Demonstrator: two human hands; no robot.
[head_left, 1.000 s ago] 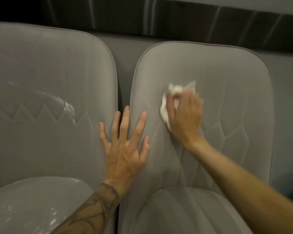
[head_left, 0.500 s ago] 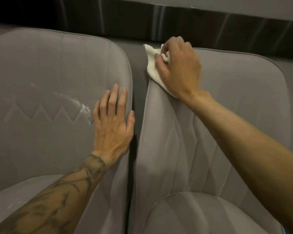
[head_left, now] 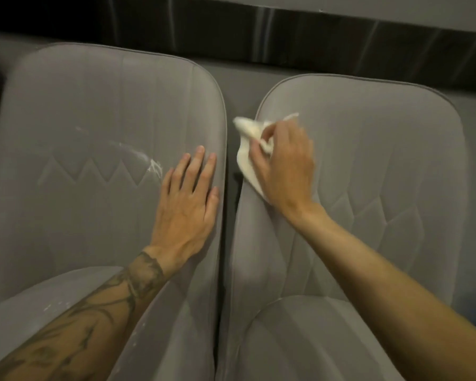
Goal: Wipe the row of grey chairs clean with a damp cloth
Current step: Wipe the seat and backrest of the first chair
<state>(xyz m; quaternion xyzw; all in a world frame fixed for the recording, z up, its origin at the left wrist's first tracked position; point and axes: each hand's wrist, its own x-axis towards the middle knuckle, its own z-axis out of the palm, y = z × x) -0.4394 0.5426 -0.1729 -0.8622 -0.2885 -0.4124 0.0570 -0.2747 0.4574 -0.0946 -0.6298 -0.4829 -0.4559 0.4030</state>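
2 grey chairs (head_left: 94, 215) — zigzag stitching (head_left: 94, 174), white smears (head_left: 151, 163) — cream-white cloth (head_left: 245, 166).

Two grey chairs are in view, a left chair (head_left: 94, 111) and a right chair (head_left: 382, 149). I count one white cloth (head_left: 245, 166), one white smear (head_left: 152, 165), and two hands: a left hand (head_left: 186, 207) and a right hand (head_left: 286, 166).

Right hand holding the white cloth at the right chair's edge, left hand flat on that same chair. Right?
No. The head view shows the left hand flat on the left chair, not on the right chair. The right hand does grip the white cloth at the right chair's edge.
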